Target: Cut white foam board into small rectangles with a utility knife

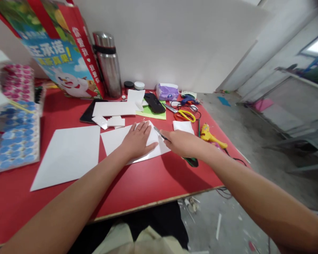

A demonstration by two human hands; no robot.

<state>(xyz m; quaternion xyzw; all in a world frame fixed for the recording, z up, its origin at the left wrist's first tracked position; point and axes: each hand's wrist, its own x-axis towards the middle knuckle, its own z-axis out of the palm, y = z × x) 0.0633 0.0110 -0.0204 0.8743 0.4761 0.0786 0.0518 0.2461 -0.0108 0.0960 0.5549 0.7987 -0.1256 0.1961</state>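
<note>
My left hand (137,141) lies flat, fingers stretched out, pressing down on a white foam sheet (113,141) on the red table (137,190). My right hand (181,143) is closed around a utility knife (160,134). Its blade tip touches the sheet just right of my left fingers. A larger white sheet (69,155) lies to the left. Small white offcuts (111,121) sit behind the sheet.
A steel flask (108,65) and a printed bag (63,53) stand at the back. Yellow-handled scissors (187,114), a yellow glue gun (212,137), a tissue pack (166,91) and a black case (154,103) lie to the right. A patterned box stack (13,130) stands left.
</note>
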